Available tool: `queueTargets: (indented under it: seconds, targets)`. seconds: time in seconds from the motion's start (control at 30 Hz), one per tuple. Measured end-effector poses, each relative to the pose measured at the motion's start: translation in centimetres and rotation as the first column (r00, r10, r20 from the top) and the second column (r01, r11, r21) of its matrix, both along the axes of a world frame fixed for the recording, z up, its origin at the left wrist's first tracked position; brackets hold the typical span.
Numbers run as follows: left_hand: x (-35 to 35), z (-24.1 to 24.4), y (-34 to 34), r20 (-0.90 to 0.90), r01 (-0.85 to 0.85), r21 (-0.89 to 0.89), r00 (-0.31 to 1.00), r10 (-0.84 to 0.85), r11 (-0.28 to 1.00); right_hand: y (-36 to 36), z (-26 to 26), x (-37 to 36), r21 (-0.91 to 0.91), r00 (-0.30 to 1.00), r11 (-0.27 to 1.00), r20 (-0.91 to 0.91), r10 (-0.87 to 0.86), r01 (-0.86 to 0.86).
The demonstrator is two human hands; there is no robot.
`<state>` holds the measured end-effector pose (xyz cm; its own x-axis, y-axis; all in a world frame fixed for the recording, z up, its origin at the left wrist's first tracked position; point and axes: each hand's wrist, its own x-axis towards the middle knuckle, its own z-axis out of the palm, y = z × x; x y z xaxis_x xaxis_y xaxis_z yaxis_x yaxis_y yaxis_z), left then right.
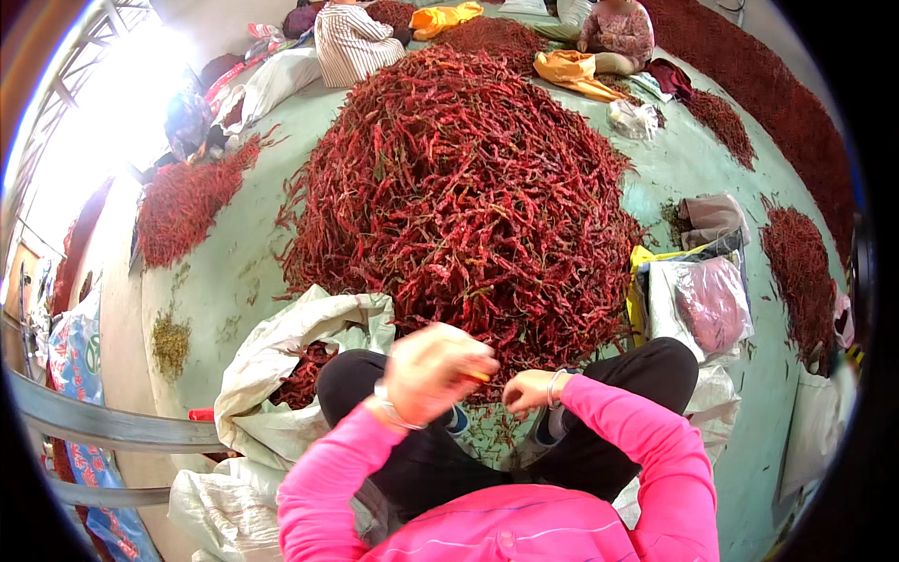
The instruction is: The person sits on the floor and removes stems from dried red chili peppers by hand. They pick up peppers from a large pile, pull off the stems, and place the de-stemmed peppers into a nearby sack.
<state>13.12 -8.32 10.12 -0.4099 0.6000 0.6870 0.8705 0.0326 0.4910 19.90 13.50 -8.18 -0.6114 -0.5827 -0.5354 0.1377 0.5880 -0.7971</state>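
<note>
A large heap of dried red chilli peppers [456, 197] rises from the floor in front of my crossed-open legs. My left hand [435, 369], blurred by motion, is above the near edge of the heap. A small orange-yellow piece [479, 376] shows at its fingertips; what it is cannot be made out. Lower and to the right, my right hand [530, 392] hangs with curled fingers over the gap between my knees. Whether anything is in it is hidden. Left of my knee stands an open white woven sack [309, 309] with red chillies [305, 376] inside.
Clear plastic bags, one holding a pink item [713, 302], lie by my right knee. Metal rails [119, 414] run along the left. Other people [358, 42] sit beyond the heap, near yellow sacks [576, 74]. A smaller chilli pile [193, 204] lies at the left.
</note>
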Motion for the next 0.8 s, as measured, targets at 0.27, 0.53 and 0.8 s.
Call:
queueTargets:
  seconds: [0.27, 0.53, 0.8]
  targets:
    - [-9.2, -10.9, -25.5, -0.049, -0.682, -0.612, 0.537, 0.842, 0.400, 1.8, 2.4, -10.0, -0.103, 0.697, 0.806, -0.446, -0.561, 0.583]
    - [-9.9, -10.0, -21.2, 0.749, -0.718, -0.282, 0.250, 0.613, 0.637, 3.3, -2.0, -18.7, 0.442, 0.533, 0.622, -0.845, 0.047, 0.646]
    - [-10.6, -1.8, -7.9, 0.933, -0.502, 0.337, 0.295, -0.208, 0.797, 10.0, 2.1, -21.5, 0.020, 0.674, 0.760, -0.477, -0.564, 0.650]
